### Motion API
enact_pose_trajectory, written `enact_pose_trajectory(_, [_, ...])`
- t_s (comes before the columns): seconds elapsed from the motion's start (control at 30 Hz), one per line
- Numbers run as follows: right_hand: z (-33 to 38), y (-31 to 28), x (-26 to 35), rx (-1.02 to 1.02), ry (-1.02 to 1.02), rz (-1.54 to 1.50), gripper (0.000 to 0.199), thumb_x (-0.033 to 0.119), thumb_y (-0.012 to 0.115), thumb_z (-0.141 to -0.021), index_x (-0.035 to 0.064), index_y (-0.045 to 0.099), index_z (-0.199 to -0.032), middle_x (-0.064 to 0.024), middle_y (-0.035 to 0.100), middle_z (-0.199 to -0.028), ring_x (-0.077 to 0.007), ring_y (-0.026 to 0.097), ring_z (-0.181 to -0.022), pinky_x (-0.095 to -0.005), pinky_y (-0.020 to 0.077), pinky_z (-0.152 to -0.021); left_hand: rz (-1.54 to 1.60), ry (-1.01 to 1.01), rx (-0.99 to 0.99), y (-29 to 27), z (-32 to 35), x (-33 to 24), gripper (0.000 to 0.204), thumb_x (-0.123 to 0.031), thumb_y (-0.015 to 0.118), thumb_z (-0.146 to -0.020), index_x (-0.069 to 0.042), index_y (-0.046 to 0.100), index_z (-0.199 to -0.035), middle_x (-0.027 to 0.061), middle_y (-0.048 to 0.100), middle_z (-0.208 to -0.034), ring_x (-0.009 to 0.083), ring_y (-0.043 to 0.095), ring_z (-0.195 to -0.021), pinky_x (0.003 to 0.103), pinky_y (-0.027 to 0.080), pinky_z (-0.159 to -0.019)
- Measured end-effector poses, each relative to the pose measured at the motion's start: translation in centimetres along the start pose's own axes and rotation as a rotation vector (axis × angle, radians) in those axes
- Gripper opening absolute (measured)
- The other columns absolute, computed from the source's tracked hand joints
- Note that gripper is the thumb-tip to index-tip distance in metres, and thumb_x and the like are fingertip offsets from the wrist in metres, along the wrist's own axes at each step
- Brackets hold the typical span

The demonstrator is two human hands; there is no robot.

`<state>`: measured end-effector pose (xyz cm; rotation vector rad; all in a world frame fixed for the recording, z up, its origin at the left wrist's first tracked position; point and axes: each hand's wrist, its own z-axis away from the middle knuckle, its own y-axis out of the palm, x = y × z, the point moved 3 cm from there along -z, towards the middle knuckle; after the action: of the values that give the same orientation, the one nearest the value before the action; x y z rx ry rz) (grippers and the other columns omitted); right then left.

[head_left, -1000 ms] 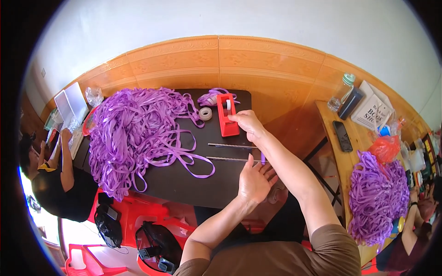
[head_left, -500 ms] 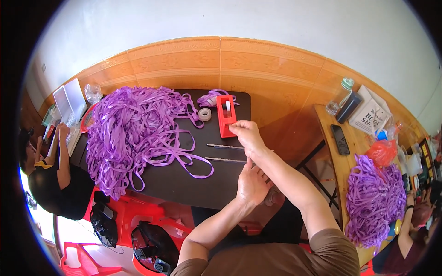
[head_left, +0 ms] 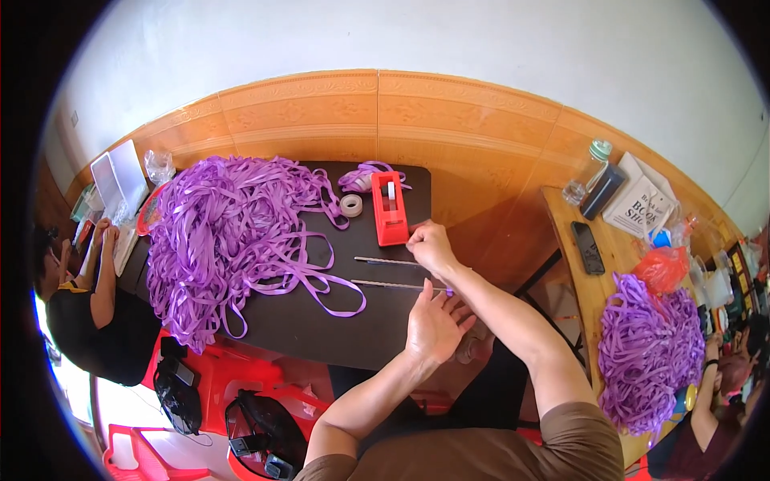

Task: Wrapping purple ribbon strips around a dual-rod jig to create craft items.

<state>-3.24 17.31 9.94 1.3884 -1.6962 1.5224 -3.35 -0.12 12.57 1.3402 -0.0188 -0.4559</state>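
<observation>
My right hand [head_left: 429, 244] is closed in a pinch just right of a red tape dispenser [head_left: 389, 208], at the near end of the upper of two thin sticks [head_left: 385, 260]; what it pinches is too small to see. My left hand [head_left: 433, 321] rests at the dark table's [head_left: 321, 329] right edge. Its thumb and forefinger are at the end of the lower stick [head_left: 385, 284], where a bit of purple ribbon shows. A big heap of purple ribbon [head_left: 233, 232] covers the table's left half. A tape roll [head_left: 350, 205] lies beside the dispenser.
A person in a dark top [head_left: 88, 305] sits at the left by a clear box [head_left: 120, 180]. Red stools [head_left: 241, 377] and a black bag [head_left: 265, 433] stand below the table. The wooden table at the right carries a phone [head_left: 588, 247], bottle [head_left: 589, 172], book [head_left: 642, 204], orange bag [head_left: 662, 268] and another ribbon pile [head_left: 650, 353].
My right hand has come away from the top of the tape dispenser toward me, down to the sticks. My left hand has stayed at the lower stick's end.
</observation>
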Motion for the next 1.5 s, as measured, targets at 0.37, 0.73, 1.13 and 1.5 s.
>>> enact_pose_trajectory(0.37, [2.9,-11.0,3.2,0.822,0.122,-0.187,0.01,0.009,0.061,-0.087,0.0017,0.063,-0.08,-0.0151,0.053,-0.127,-0.0183,0.053,-0.108,-0.0296,0.041,-0.092,-0.038,0.011,-0.033,0.0,0.4,-0.4,0.081,-0.057,0.038,-0.093,0.001,0.016,-0.145,0.0164,0.026,-0.147,0.0345,0.036,-0.129,0.042,0.029,-0.101])
enact_pose_trajectory(0.73, [3.9,-9.6,-0.1,0.856,0.098,-0.204,0.014,0.013,0.065,-0.081,0.0019,0.061,-0.073,-0.0039,0.055,-0.08,-0.0132,0.052,-0.08,-0.0293,0.0414,-0.077,-0.069,0.023,-0.031,-0.1,0.5,-0.4,0.081,-0.058,0.039,-0.093,0.002,0.02,-0.143,0.0162,0.027,-0.146,0.0338,0.037,-0.127,0.041,0.031,-0.099])
enact_pose_trajectory(1.13, [3.0,-9.0,-0.2,0.775,-0.097,0.036,0.031,0.026,0.072,-0.074,0.0037,0.057,-0.058,-0.0074,0.058,-0.068,-0.0161,0.055,-0.074,-0.0351,0.0422,-0.07,-0.099,0.021,-0.042,0.4,0.4,-0.4,0.08,-0.057,0.035,-0.094,0.002,0.017,-0.144,0.015,0.027,-0.146,0.0336,0.038,-0.126,0.04,0.034,-0.095])
enact_pose_trajectory(1.5, [4.2,-8.3,5.6,0.461,0.057,0.844,0.017,0.025,0.067,-0.06,0.0094,0.063,-0.056,-0.0106,0.062,-0.062,-0.0302,0.058,-0.078,-0.049,0.0349,-0.077,-0.06,0.018,-0.038,-0.1,0.3,-0.3,0.073,-0.054,0.036,-0.095,0.001,0.024,-0.141,0.0148,0.032,-0.142,0.034,0.04,-0.124,0.04,0.034,-0.095])
